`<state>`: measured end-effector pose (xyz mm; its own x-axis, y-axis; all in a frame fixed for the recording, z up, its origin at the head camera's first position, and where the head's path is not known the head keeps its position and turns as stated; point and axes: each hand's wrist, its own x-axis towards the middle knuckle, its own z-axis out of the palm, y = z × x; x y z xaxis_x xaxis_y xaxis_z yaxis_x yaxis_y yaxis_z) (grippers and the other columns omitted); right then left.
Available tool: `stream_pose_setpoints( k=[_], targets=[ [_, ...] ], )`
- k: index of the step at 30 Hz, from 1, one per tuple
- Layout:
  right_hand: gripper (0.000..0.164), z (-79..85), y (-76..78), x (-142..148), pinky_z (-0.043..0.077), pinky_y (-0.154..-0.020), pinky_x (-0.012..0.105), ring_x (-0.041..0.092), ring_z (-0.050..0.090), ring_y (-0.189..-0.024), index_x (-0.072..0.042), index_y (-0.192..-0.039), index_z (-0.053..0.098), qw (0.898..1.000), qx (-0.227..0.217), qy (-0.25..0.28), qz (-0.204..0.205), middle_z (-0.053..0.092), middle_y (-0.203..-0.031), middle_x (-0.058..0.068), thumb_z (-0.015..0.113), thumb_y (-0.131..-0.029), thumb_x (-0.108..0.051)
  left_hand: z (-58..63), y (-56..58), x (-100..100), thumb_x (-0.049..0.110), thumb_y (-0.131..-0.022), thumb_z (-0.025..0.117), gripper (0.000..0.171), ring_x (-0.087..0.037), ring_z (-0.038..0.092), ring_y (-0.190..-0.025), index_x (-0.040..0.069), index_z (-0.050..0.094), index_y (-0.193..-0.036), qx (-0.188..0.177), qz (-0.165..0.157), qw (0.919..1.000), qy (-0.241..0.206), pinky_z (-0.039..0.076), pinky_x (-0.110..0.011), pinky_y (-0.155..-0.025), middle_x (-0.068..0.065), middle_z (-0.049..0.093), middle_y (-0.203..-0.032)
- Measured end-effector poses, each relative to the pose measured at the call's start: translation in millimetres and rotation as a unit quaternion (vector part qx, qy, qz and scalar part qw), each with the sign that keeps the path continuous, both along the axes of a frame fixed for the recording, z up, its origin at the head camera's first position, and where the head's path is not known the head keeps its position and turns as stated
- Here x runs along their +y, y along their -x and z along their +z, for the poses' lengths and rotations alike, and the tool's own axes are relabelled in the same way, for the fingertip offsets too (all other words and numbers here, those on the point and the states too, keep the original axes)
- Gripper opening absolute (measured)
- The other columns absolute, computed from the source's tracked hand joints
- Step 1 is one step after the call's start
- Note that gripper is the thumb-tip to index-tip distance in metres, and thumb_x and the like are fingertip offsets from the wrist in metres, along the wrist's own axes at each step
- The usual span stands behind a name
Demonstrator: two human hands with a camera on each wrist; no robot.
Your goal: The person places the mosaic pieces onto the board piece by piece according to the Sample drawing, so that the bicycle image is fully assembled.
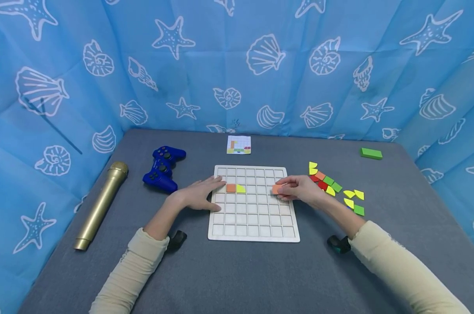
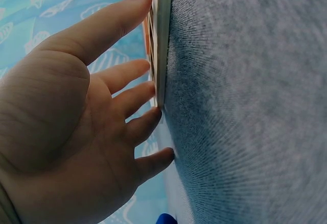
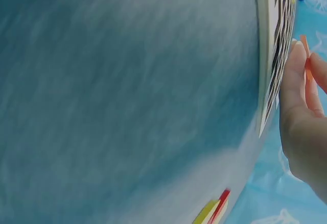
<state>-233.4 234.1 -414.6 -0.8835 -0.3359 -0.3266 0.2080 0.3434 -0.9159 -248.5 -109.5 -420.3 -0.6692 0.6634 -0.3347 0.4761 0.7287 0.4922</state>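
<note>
A white grid board (image 1: 254,233) lies in the middle of the grey table. In its upper left part sit an orange square tile (image 1: 230,188) and, right beside it, a yellow rounded tile (image 1: 240,189). My left hand (image 1: 197,194) rests at the board's left edge, fingers spread and straight, as the left wrist view also shows. Over the board's right side, my right hand (image 1: 299,190) pinches another orange tile (image 1: 276,189) between thumb and fingers. In the right wrist view this orange tile (image 3: 305,50) stands edge-on between the fingertips.
Loose green, red, yellow and orange tiles (image 1: 336,187) lie right of the board. A small pattern card (image 1: 238,145) is behind it. At left are a blue game controller (image 1: 161,169) and a gold microphone (image 1: 101,206). A green block (image 1: 371,153) lies at the back right.
</note>
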Motion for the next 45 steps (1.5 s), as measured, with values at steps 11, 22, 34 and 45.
stream_pose_setpoints(
  k=[11,22,34,45],
  targets=[
    [0.034,0.4,-4.2,-34,0.054,-0.080,0.035,0.019,0.067,-0.085,0.008,-0.124,0.056,0.999,-0.033,0.027,0.012,0.065,-0.096,0.014,0.060,-0.092,0.000,0.4,0.2,0,0.040,-0.091,0.064,0.082,-0.027,0.003,-0.144,0.011,0.020,-0.153,-0.001,0.005,1.0000,0.001,0.007,-0.053,-0.112,-0.010,0.011,-0.158],
    [0.029,-2.0,-5.6,-71,0.054,-0.078,0.035,0.021,0.068,-0.084,0.006,-0.121,0.058,0.997,-0.053,0.044,0.026,0.066,-0.095,0.015,0.060,-0.093,-0.002,-2.1,1.5,2,0.041,-0.091,0.063,0.082,-0.026,0.002,-0.144,0.012,0.019,-0.154,0.003,0.005,1.0000,0.007,0.007,-0.053,-0.112,-0.009,0.010,-0.158],
    [0.027,-3.3,-6.3,-100,0.055,-0.075,0.033,0.022,0.068,-0.083,0.005,-0.118,0.059,0.999,-0.033,0.024,0.018,0.065,-0.096,0.017,0.061,-0.092,-0.001,-1.0,1.7,2,0.043,-0.091,0.062,0.082,-0.026,0.002,-0.144,0.013,0.019,-0.154,-0.001,0.006,0.9999,0.011,0.007,-0.053,-0.112,-0.008,0.009,-0.158],
    [0.024,-5.4,-4.5,-119,0.056,-0.068,0.029,0.016,0.067,-0.072,0.001,-0.113,0.063,0.999,-0.022,-0.021,-0.024,0.063,-0.089,0.014,0.066,-0.089,-0.003,0.2,0.3,2,0.042,-0.091,0.062,0.081,-0.026,0.002,-0.144,0.013,0.019,-0.154,0.000,0.008,0.9999,0.010,0.007,-0.053,-0.112,-0.008,0.010,-0.158]
  ],
)
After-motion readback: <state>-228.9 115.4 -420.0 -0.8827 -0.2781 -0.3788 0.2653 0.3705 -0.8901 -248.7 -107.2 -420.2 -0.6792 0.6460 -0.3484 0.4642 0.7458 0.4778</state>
